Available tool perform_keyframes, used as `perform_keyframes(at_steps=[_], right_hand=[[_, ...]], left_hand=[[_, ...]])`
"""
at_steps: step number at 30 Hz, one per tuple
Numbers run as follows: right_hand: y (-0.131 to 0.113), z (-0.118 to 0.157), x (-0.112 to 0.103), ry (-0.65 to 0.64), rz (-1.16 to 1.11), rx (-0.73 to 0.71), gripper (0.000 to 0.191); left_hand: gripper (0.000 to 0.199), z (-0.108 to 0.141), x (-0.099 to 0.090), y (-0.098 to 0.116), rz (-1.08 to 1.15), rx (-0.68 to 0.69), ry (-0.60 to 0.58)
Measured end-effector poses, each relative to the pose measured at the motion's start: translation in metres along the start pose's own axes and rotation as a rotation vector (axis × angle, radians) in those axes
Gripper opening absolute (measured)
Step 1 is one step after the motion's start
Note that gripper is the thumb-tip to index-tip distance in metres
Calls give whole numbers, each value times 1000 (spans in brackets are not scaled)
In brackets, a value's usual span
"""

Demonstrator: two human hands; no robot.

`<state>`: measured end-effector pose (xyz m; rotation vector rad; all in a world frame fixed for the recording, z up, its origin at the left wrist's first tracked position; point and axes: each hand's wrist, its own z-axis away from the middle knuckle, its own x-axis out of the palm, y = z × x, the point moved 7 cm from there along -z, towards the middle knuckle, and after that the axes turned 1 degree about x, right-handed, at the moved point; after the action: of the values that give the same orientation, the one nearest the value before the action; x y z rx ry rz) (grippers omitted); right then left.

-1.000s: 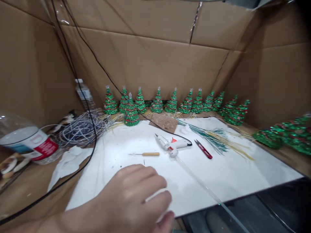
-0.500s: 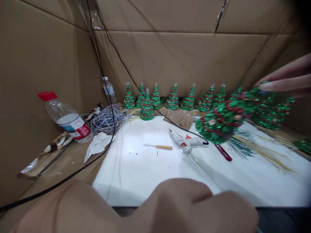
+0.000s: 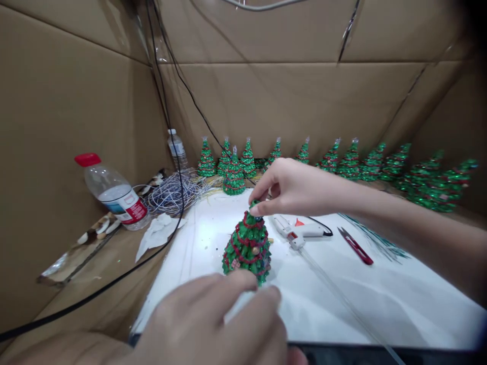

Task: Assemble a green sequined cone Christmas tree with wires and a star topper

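Observation:
My right hand pinches the tip of a small green Christmas tree between thumb and fingers. Red garland and little ornaments circle this tree, which stands roughly upright over the white board. My left hand is low in front of it, fingers apart, fingertips close to the tree's base. Whether they touch it I cannot tell. Beyond my right wrist lies a white glue gun with a long clear glue stick in its rear. Red thread snips lie under my right forearm.
Several finished-looking trees line the back, and one tree stands forward of them. At left are a red-capped bottle, a small bottle, tangled wire and a tissue. A black cable crosses the left side.
My right hand has carried the tree from the right to the middle, turning it from tilted to nearly upright. My left hand now reaches toward its base.

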<state>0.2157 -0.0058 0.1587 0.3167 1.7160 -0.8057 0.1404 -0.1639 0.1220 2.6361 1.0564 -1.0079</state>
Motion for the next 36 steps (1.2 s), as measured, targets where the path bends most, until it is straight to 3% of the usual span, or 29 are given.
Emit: perform_keyframes(at_steps=[4,7,10,15,18,23,27,32,36], right_hand=[[-1,-9,16,-26,-1,-39,14],[3,-15,25,-25,-15,-58,15],[9,-17,27,16,-44,-54,20],[32,-14,14,55,-136,31,39],[64,-4,4,90,-105,137,35],[130,25,12,93,-9,339,32],[168,49,30,96,-27,433,39],[192,67,44,113,-130,490,47],[195,70,47,130,-154,483,45]], left_hand=[[4,14,22,-46,72,-167,-203],[12,29,35,-84,74,-340,-247],[36,44,52,-116,152,-522,-300],[51,60,82,-134,442,-623,-385],[55,70,91,-140,479,-608,-407],[41,93,88,-157,221,-502,-408],[29,112,78,-185,-131,-501,-516],[34,123,55,-241,-343,-700,-556],[28,123,54,-274,-426,-763,-630]])
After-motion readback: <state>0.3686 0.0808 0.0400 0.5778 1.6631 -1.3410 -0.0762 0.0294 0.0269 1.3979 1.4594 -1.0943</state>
